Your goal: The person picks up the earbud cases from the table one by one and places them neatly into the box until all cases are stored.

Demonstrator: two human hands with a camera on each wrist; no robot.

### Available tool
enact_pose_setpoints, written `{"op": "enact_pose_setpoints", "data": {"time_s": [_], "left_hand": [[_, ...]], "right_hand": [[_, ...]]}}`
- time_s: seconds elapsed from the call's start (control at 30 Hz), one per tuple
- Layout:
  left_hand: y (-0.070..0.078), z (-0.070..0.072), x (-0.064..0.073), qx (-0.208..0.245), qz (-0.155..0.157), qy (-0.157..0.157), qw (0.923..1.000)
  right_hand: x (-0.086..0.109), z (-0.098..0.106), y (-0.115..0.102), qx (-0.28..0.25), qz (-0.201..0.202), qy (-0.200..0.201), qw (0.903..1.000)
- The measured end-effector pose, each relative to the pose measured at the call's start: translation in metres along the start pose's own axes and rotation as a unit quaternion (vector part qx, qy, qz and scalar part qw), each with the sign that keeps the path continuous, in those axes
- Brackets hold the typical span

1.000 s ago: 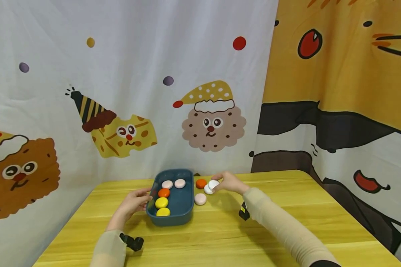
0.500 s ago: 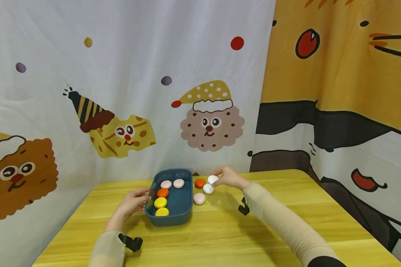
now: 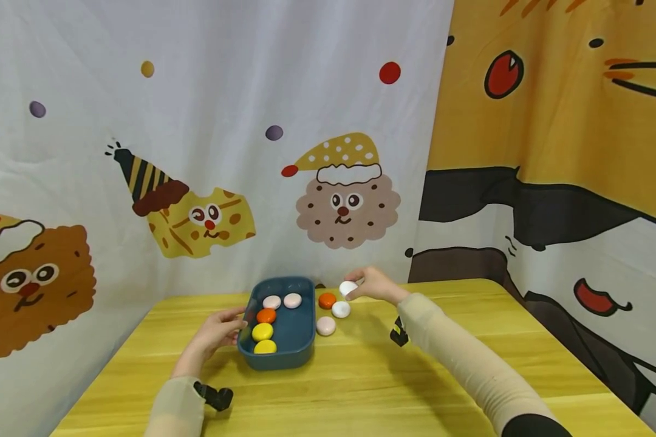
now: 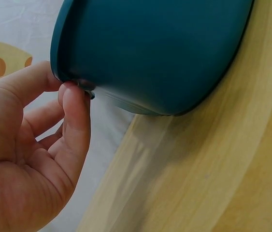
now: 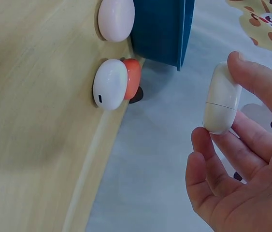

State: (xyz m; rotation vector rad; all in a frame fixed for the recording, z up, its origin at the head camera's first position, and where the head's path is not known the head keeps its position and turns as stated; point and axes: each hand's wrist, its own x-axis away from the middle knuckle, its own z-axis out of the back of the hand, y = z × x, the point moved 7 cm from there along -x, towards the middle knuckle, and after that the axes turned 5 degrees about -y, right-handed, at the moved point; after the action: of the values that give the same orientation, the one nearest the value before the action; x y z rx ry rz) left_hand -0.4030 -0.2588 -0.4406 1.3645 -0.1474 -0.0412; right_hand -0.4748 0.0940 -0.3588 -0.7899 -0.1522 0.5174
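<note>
My right hand (image 3: 379,285) pinches a white round case (image 3: 347,289) between thumb and fingers, held up above the table. In the right wrist view this white case (image 5: 221,99) is pebble-shaped with a thin seam around it. Just below it on the table lie another white case (image 3: 341,309), an orange one (image 3: 327,300) and a pale pink one (image 3: 325,326). My left hand (image 3: 217,332) grips the left rim of a dark blue-green tray (image 3: 284,362), thumb and finger pinching its edge (image 4: 70,79) in the left wrist view.
Inside the tray are two pale pink cases (image 3: 282,301), an orange case (image 3: 266,315) and two yellow cases (image 3: 263,332). The wooden table (image 3: 361,388) ends at a cartoon-printed curtain (image 3: 208,121) behind. Small black wrist cameras sit at both wrists.
My right hand has lifted the white case slightly upward, away from the other white case on the table. The left hand and the tray have stayed in place.
</note>
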Motion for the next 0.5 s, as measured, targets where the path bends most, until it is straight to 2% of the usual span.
{"op": "enact_pose_setpoints", "data": {"time_s": [0.3, 0.5], "left_hand": [[-0.0010, 0.0002, 0.0004, -0.008, 0.001, 0.004, 1.0000], [-0.0010, -0.0009, 0.0002, -0.016, 0.008, 0.010, 0.9998]], "right_hand": [[0.0004, 0.0028, -0.0084, 0.017, 0.015, 0.003, 0.9997], [0.0004, 0.0036, -0.0101, 0.016, 0.012, 0.002, 0.9998]]}}
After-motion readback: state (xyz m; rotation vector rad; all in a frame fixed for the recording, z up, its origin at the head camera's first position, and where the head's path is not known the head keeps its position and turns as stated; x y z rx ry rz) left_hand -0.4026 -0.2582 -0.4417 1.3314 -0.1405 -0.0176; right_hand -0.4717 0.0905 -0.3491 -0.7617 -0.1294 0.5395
